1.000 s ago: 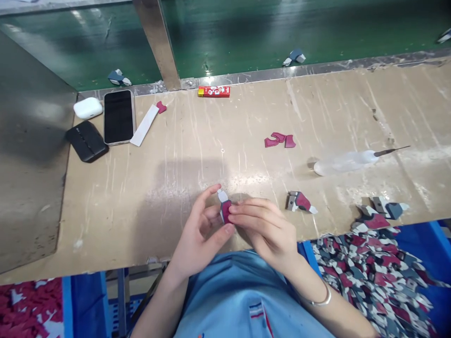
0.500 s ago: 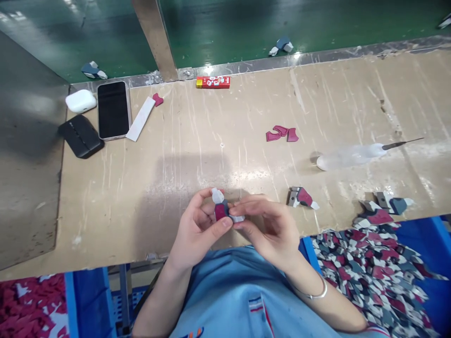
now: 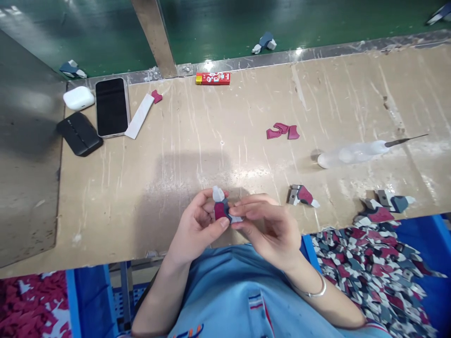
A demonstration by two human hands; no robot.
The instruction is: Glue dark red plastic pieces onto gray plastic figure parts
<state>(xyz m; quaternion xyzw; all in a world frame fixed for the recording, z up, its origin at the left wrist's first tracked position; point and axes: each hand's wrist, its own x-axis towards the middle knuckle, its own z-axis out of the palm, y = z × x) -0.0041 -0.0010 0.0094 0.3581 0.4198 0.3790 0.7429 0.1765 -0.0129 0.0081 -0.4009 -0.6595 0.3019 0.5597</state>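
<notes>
Head view shows both hands together above the near edge of the desk (image 3: 190,117), sharing one small crimson, dark-blue and pale-grey piece (image 3: 220,210). The left hand (image 3: 195,230) pinches it between thumb and fingers, its pale tip pointing away from the person's body. The right hand (image 3: 273,225) has thumb and fingertips closed on the piece's pale lower end. To the right on the desk lies a similar piece (image 3: 303,195), well apart from the hands. Beyond it, a translucent bottle (image 3: 352,155) with a thin dark nozzle lies on its side, and farther left sit some flat crimson parts (image 3: 293,133). Below the desk's right edge, a blue bin (image 3: 437,249) holds many similar pieces.
</notes>
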